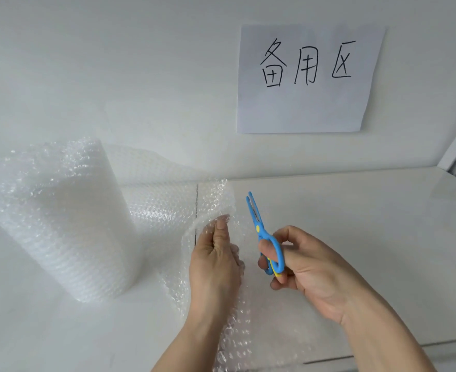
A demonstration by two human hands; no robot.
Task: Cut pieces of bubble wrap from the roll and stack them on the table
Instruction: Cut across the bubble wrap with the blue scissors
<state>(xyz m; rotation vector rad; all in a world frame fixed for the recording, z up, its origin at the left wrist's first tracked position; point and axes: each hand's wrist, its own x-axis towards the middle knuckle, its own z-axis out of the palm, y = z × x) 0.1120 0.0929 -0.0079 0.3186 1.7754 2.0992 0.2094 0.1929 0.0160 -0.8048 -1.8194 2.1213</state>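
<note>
My left hand hides part of the bubble wrap sheet, which runs off the bottom edge. My right hand covers the scissors' handle loops.

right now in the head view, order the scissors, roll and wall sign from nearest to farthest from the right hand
1. Scissors: held in the right hand, blades pointing up.
2. Roll: standing at the left, past the left hand.
3. Sign: on the wall above, at the back.
</note>
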